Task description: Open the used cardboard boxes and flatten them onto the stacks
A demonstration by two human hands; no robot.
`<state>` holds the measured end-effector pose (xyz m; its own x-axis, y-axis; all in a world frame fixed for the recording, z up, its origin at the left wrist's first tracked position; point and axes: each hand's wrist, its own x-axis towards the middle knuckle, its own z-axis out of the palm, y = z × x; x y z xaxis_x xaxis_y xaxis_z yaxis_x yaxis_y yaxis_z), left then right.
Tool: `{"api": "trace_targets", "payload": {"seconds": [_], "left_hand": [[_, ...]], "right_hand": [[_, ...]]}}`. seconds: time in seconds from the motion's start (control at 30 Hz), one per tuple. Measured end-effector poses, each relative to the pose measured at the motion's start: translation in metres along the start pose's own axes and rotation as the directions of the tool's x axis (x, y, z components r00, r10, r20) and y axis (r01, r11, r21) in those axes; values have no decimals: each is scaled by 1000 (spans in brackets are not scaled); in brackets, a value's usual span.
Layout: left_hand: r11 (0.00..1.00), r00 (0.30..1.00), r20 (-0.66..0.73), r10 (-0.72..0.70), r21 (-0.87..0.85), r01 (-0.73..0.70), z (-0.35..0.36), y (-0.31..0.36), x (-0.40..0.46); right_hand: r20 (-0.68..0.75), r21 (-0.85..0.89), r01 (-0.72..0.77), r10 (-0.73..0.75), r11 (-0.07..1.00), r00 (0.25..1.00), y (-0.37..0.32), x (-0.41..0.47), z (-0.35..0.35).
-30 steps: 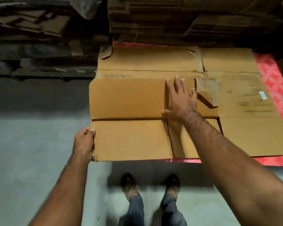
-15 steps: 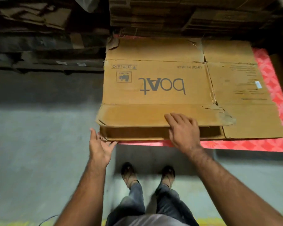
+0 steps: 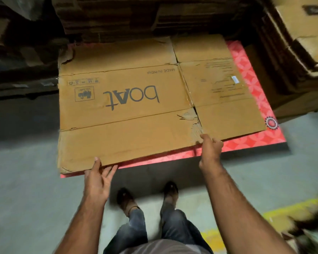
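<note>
Grip status: left hand [image 3: 97,178] has thumb on top and relaxed fingers under the near edge of the flattened cardboard box [image 3: 128,114]; right hand [image 3: 210,149] pinches the torn near corner. Sheet lies beyond both grips on the red mat [image 3: 250,142]. Likely light, semi-stiff, weak at creases; hold intact edges.

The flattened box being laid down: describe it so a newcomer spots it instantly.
Start at the red patterned mat on the floor, below the dark cardboard stacks. The flattened box lies on it, both hands at its near edge. Unlike its plain neighbours, it reads "boAt" upside down, and its near flap is torn at the right corner.
</note>
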<state>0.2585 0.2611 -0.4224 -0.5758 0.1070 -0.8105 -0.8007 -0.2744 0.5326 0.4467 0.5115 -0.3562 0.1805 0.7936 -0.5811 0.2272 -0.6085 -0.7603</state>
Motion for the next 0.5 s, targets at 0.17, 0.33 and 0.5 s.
{"api": "trace_targets", "payload": {"seconds": [0.17,0.33,0.5], "left_hand": [[991,998,45,-50,128,44,31,-35,-19],[995,999,44,-10,102,6,52,-57,-29],[1000,1000,-29,7,14,-6,74,-69,-31]], "right_hand": [[101,254,-252,233,934,967,-11,46,-43],[189,356,-314,262,880,946,-20,73,-51],[325,299,-383,284,874,902,-19,93,-49]]}}
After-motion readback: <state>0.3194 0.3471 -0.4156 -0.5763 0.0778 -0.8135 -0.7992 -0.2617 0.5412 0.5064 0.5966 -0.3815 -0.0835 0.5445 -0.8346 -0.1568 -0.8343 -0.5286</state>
